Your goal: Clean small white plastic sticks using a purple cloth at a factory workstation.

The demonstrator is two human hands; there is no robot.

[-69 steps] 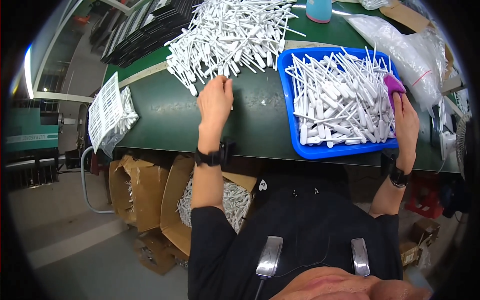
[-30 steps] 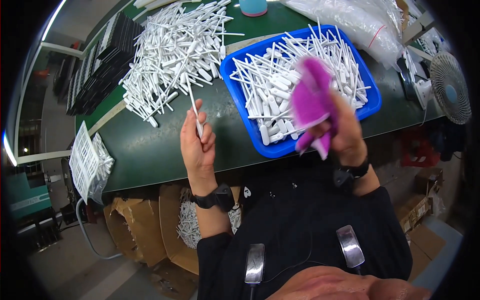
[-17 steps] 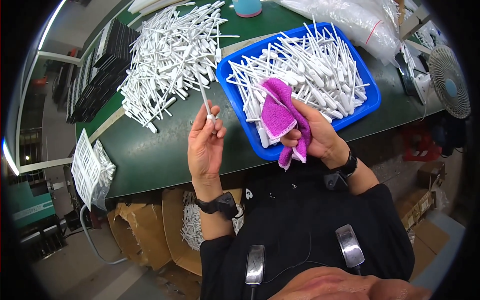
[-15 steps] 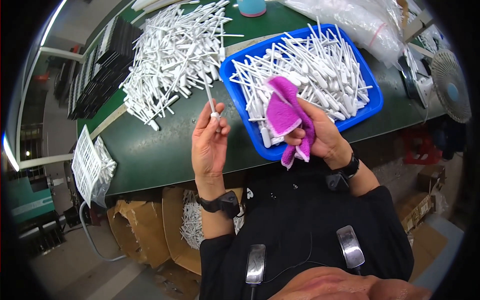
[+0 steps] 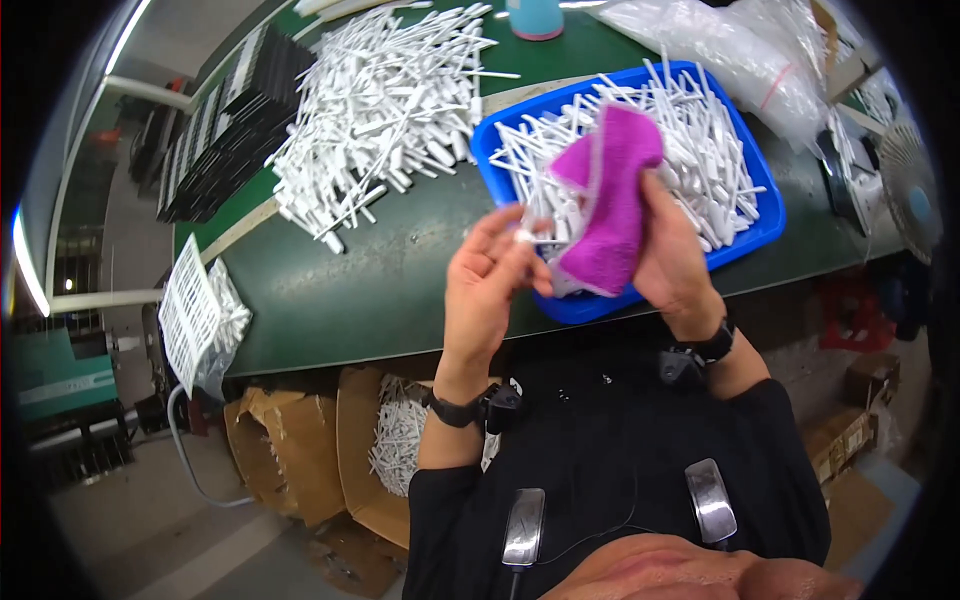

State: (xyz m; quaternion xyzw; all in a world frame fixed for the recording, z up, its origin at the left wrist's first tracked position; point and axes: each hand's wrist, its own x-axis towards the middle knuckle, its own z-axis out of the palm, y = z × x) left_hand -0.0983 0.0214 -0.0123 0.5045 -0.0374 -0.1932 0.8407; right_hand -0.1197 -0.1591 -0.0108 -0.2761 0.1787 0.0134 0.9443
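Note:
My left hand point(image 5: 487, 285) pinches a small white plastic stick point(image 5: 528, 238) by its thicker end. The stick lies sideways, its thin part pointing at the purple cloth point(image 5: 628, 195); whether it touches the cloth I cannot tell. That cloth, fuzzy with a pale edge, hangs from the fingers of my right hand point(image 5: 678, 265), which are wrapped behind it. Both hands are over the near side of a blue plastic tray point(image 5: 768, 215), heaped with white sticks point(image 5: 705, 165) of the same kind. The cloth hides part of the heap.
A loose pile of white sticks point(image 5: 385, 110) covers the green table point(image 5: 330, 310) at the left, beside stacked black trays point(image 5: 235, 125). Clear plastic bags point(image 5: 720, 60) lie at the back right, near a fan point(image 5: 908, 190). Cardboard boxes point(image 5: 290, 460) stand below the table edge.
My left hand has come right, up to the cloth, and the stick has turned from upright to sideways. The cloth is now raised and spread wider in my right hand. The view has shifted slightly.

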